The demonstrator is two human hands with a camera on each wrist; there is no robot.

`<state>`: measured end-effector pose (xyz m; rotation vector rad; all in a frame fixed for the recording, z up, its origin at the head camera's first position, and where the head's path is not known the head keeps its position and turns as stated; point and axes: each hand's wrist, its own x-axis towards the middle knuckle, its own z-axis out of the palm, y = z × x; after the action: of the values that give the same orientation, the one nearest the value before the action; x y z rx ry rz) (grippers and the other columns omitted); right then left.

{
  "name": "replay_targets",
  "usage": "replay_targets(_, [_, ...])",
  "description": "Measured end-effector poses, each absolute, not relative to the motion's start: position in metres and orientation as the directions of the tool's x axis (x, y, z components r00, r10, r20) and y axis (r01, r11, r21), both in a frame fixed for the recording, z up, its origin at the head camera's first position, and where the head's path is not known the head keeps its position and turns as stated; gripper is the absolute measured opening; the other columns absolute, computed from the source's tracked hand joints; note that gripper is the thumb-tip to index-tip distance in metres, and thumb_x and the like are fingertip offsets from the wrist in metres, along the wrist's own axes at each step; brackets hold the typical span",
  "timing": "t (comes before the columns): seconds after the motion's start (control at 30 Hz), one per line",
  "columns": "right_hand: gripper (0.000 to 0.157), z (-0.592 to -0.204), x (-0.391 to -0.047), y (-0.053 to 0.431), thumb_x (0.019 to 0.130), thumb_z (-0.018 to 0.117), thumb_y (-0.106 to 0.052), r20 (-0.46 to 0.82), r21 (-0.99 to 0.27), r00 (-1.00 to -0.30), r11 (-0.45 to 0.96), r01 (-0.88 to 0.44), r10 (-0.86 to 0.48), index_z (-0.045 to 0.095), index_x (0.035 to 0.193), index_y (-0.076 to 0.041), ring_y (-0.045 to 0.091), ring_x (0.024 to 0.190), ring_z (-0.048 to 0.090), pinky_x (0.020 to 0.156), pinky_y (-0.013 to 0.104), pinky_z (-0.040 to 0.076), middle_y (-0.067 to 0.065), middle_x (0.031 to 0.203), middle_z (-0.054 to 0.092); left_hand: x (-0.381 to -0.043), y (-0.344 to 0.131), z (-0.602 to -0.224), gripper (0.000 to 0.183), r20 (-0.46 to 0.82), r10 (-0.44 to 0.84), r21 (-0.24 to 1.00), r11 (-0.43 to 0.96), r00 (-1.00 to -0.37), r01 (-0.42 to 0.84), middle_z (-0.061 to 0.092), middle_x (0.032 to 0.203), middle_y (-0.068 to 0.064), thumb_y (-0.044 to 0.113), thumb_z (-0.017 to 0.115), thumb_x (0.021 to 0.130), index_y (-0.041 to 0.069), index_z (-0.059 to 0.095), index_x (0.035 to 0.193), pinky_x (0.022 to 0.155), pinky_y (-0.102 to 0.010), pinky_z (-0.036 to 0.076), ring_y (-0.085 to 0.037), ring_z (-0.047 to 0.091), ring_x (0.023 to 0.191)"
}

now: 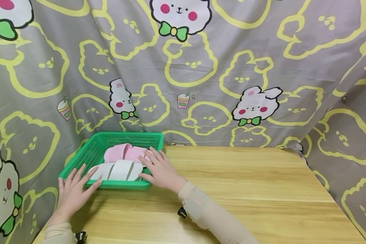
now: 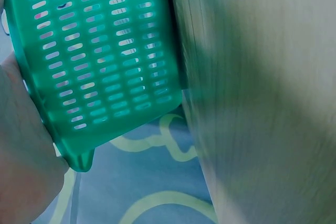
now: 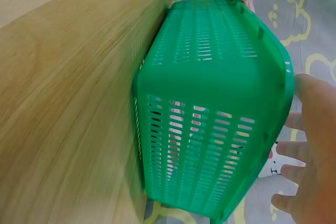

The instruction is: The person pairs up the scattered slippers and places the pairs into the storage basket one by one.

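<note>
A green plastic basket point(image 1: 122, 185) stands at the back left of the table. Inside it lie a white slipper point(image 1: 120, 170) and, behind that, a pink slipper point(image 1: 117, 154). My left hand point(image 1: 74, 195) is at the basket's front left corner, its fingers spread across the rim. Over the right end of the basket reaches my right hand point(image 1: 161, 169), fingers apart and nearly straight, overlapping the ends of both slippers in the head view. The right wrist view shows the slotted basket wall point(image 3: 210, 85) with the right hand point(image 3: 317, 145) beside the rim.
The basket rests on a wood-grain table point(image 1: 247, 189). A grey curtain point(image 1: 201, 78) with yellow outlines and cartoon rabbits hangs behind the table and along both sides. Small black devices sit at the left cuff point(image 1: 58, 234) and the right cuff point(image 1: 189, 193).
</note>
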<state>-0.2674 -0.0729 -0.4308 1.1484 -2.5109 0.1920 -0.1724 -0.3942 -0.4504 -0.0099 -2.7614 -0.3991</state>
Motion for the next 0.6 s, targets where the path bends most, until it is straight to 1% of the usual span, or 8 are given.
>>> replay_targets(0.1, [0.063, -0.431, -0.267, -0.066, 0.099, 0.038, -0.058, 0.4, 0.014, -0.601, 0.66, -0.751, -0.692, 0.032, 0.153, -0.026, 0.029, 0.151, 0.021, 0.12, 0.051, 0.025, 0.004, 0.159, 0.032, -0.173, -0.395, -0.451, 0.065, 0.339, -0.042, 0.27, 0.961, -0.94, 0.055, 0.021, 0.161, -0.019, 0.053, 0.055, 0.094, 0.035, 0.032, 0.152, 0.105, -0.077, -0.016, -0.051, 0.006, 0.146])
replay_targets(0.33, [0.064, -0.43, -0.265, -0.051, 0.1, 0.036, -0.058, 0.373, -0.006, -0.63, 0.678, -0.735, -0.681, 0.029, 0.154, -0.024, 0.029, 0.152, 0.015, 0.122, 0.05, 0.022, 0.006, 0.161, 0.027, -0.172, -0.395, -0.452, 0.064, 0.343, -0.045, 0.272, 0.961, -0.938, 0.053, 0.022, 0.161, -0.019, 0.053, 0.055, 0.094, 0.034, 0.034, 0.151, 0.106, -0.077, -0.016, -0.052, 0.007, 0.146])
replay_targets(0.5, [0.066, -0.428, -0.264, -0.039, 0.099, 0.037, -0.058, 0.362, -0.006, -0.642, 0.687, -0.726, -0.676, 0.027, 0.155, -0.023, 0.031, 0.151, 0.017, 0.121, 0.051, 0.022, 0.005, 0.163, 0.023, -0.173, -0.394, -0.452, 0.064, 0.345, -0.043, 0.274, 0.96, -0.938, 0.056, 0.022, 0.161, -0.019, 0.053, 0.055, 0.094, 0.034, 0.034, 0.151, 0.106, -0.078, -0.015, -0.052, 0.007, 0.146])
replay_targets(0.6, [0.067, -0.426, -0.263, -0.032, 0.099, 0.038, -0.058, 0.364, -0.009, -0.649, 0.694, -0.72, -0.668, 0.026, 0.155, -0.024, 0.031, 0.151, 0.017, 0.122, 0.052, 0.021, 0.005, 0.162, 0.024, -0.173, -0.394, -0.451, 0.064, 0.344, -0.042, 0.273, 0.96, -0.938, 0.057, 0.022, 0.161, -0.019, 0.053, 0.055, 0.094, 0.034, 0.034, 0.151, 0.105, -0.078, -0.015, -0.052, 0.007, 0.146])
